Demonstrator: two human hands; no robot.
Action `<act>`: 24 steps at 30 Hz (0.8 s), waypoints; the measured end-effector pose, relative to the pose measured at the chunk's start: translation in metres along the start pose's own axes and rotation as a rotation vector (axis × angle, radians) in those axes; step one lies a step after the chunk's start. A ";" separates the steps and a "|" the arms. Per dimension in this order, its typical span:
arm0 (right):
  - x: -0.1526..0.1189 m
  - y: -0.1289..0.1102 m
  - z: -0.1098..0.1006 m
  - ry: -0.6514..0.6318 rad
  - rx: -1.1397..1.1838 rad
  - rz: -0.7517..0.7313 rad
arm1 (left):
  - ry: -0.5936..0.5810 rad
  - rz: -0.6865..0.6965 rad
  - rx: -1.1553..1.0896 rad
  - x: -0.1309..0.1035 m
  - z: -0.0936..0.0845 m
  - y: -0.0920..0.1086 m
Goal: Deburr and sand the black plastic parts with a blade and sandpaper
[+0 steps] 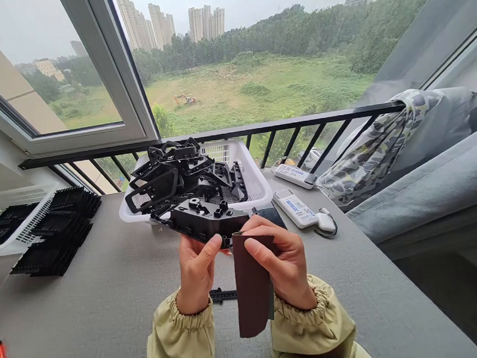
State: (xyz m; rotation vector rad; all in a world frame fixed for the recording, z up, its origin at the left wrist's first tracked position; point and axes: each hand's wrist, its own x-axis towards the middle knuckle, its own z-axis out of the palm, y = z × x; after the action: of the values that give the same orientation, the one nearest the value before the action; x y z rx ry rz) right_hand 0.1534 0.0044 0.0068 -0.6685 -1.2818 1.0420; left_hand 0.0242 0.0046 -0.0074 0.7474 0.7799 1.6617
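Observation:
My left hand [199, 270] is closed on a black moulded plastic part [209, 220], its thumb pressed on the near edge. The part is held above the table, in front of the basket. In my right hand [282, 256] is a folded dark brown sheet [252, 284] that looks like sandpaper, pinched under the thumb and hanging down. The sheet's top edge is close to the right end of the plastic part; whether they touch I cannot tell. Below the hands a black caliper-like tool [223, 295] lies on the table, partly hidden by the sheet.
Behind my hands stands a white basket [260, 191] heaped with black plastic parts [179, 173]. Stacked black pieces [60, 230] lie at left beside another white basket [46, 194]. White devices [295, 208] sit at right. A black railing [321, 119] and grey curtain [432, 171] border the table.

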 end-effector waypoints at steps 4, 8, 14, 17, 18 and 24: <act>0.001 0.000 0.000 0.012 -0.016 -0.006 | 0.044 -0.002 -0.014 0.002 -0.003 -0.002; 0.001 0.000 0.000 0.062 0.016 0.010 | -0.046 -0.045 -0.031 -0.001 -0.008 0.000; 0.003 0.002 -0.002 0.088 0.030 0.007 | -0.118 -0.054 -0.065 -0.003 -0.009 0.003; 0.003 0.002 -0.002 0.083 0.052 -0.001 | -0.149 -0.059 -0.115 -0.003 -0.009 0.003; 0.002 0.002 -0.002 0.080 0.056 -0.005 | -0.147 -0.061 -0.118 -0.003 -0.009 0.003; 0.001 0.002 -0.001 0.072 0.009 0.001 | -0.076 -0.078 -0.041 -0.001 -0.007 0.002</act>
State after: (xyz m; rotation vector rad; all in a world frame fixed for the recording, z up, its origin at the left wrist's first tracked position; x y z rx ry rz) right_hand 0.1542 0.0067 0.0052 -0.6945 -1.2144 1.0155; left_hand 0.0179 0.0025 -0.0098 0.7382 0.7102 1.5662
